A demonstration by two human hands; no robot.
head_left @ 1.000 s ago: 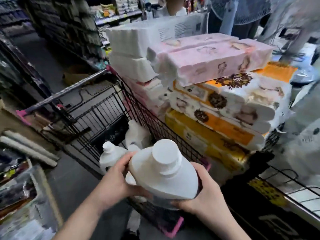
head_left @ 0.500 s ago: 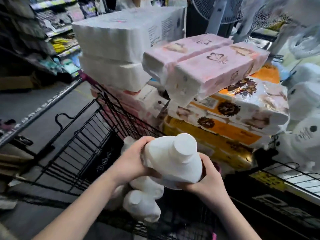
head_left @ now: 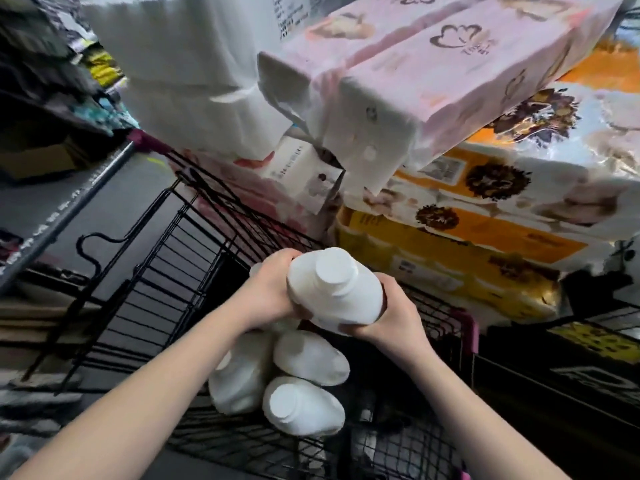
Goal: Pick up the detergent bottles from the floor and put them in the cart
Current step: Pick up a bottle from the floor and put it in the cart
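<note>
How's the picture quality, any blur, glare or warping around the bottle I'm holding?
Head view: held bottle, left hand and right hand fairly sharp; cart bottles overexposed, no label detail; pink tissue packs soft and stretched by the wide lens; cart floor in deep shadow.

Held bottle (head_left: pixel 334 289) now lower, over btls (head_left: pixel 304 362) in cart (head_left: pixel 162 292).

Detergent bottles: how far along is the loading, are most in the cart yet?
Done: at least three white bottles lie in the cart. In hand: the left hand and right hand grip another bottle just above them, not yet set down. Left: lowering it in; whether more remain to fetch is not shown.
</note>
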